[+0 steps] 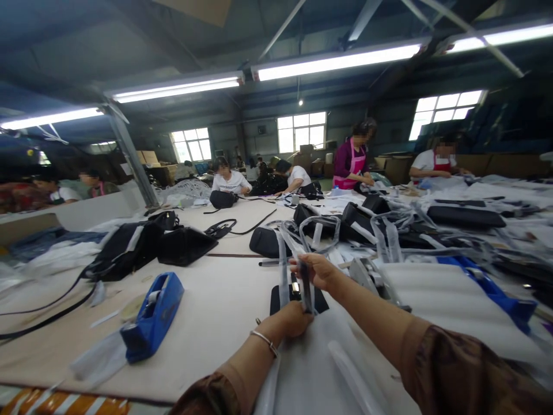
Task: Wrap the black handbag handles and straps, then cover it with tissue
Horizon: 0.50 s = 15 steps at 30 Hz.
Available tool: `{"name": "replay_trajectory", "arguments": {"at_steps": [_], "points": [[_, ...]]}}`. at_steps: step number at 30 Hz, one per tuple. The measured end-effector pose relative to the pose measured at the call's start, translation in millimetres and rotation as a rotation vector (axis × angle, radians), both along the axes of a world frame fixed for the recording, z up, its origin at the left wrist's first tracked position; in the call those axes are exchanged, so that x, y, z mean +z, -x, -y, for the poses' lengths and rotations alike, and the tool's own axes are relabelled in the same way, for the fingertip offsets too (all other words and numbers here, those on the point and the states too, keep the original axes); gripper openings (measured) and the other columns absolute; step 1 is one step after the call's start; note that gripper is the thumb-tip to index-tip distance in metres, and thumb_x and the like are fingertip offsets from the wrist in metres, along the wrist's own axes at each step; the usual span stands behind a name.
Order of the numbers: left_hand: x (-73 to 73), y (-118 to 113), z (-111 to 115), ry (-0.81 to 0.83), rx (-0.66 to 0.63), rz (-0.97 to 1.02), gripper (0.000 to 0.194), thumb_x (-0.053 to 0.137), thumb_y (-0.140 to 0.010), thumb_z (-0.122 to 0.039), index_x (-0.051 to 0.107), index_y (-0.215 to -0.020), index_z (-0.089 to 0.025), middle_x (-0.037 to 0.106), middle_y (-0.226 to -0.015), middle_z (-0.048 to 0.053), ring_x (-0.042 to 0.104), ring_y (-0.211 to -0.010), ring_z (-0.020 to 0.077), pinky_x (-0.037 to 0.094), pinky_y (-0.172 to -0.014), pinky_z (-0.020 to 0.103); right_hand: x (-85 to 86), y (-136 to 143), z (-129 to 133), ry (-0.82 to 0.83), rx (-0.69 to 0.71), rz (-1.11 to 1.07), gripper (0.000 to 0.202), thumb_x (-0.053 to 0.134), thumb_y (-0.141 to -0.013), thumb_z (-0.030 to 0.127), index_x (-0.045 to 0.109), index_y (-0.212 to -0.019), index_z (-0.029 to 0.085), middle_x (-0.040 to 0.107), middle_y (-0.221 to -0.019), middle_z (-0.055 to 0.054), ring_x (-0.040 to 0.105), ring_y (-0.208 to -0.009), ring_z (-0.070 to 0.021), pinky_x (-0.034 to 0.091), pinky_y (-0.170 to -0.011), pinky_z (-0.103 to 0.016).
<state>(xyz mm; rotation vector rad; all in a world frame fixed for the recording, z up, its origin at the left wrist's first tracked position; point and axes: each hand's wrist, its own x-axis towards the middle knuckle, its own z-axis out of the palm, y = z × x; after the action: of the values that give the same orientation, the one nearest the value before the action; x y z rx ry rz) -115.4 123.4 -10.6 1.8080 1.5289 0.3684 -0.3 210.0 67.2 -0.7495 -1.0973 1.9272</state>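
A black handbag (320, 302) with a gold-coloured clasp lies on the table in front of me, partly covered by my hands. Its handle strap (305, 276) stands up from it, dark with whitish plastic film around parts of it. My left hand (294, 320), with a bracelet at the wrist, is closed around the strap's lower part. Higher up, my right hand (317, 271) pinches the same strap between thumb and fingers. White foam sheet (319, 357) spreads below my wrists. Beyond the hands lies another black bag (263, 242).
A blue tape dispenser (153, 317) stands on the table to the left, and another blue dispenser (488, 288) is at right beside rolled white foam (449, 305). Black bags (129, 248) lie at left, more at right. Several people work across the table.
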Motion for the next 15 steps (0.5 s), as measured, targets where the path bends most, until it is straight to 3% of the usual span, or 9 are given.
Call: {"name": "replay_trajectory", "arguments": {"at_steps": [6,11,13,15], "points": [[-2.2,-3,1,-0.010,0.002,-0.111,0.026,0.052,-0.087,-0.029,0.074,-0.091,-0.016,0.074,-0.092,0.010,0.066,-0.092,0.0268,0.048,-0.085,0.034,90.1,-10,-17,-0.187,-0.065,-0.160,0.018,0.069,-0.077,0.013,0.064,-0.094,0.015,0.072,-0.076,-0.003,0.068,-0.061,-0.0145,0.055,-0.055,-0.024],[-2.4,0,0,-0.003,-0.027,-0.103,0.027,0.051,-0.087,-0.030,0.074,-0.093,-0.017,0.074,-0.094,0.009,0.067,-0.090,0.0253,0.049,-0.080,0.032,171.3,-49,-2,-0.467,-0.141,-0.237,0.029,0.076,-0.075,0.019,0.066,-0.101,0.017,0.072,-0.076,0.000,0.068,-0.063,-0.0141,0.055,-0.056,-0.024],[-1.6,0,0,-0.005,-0.035,-0.102,0.027,0.051,-0.088,-0.030,0.074,-0.091,-0.017,0.074,-0.093,0.008,0.067,-0.090,0.0249,0.048,-0.079,0.031,194.0,-70,12,-0.627,-0.194,-0.251,0.030,0.077,-0.075,0.023,0.066,-0.102,0.018,0.072,-0.078,-0.001,0.068,-0.063,-0.0143,0.055,-0.056,-0.025],[0.0,-1,1,-0.006,-0.039,-0.108,0.027,0.050,-0.087,-0.029,0.074,-0.089,-0.016,0.074,-0.091,0.008,0.067,-0.089,0.0253,0.048,-0.078,0.031,206.1,-88,25,-0.719,-0.261,-0.290,0.026,0.076,-0.077,0.026,0.067,-0.101,0.020,0.071,-0.078,0.000,0.067,-0.063,-0.0137,0.055,-0.057,-0.026]]}}
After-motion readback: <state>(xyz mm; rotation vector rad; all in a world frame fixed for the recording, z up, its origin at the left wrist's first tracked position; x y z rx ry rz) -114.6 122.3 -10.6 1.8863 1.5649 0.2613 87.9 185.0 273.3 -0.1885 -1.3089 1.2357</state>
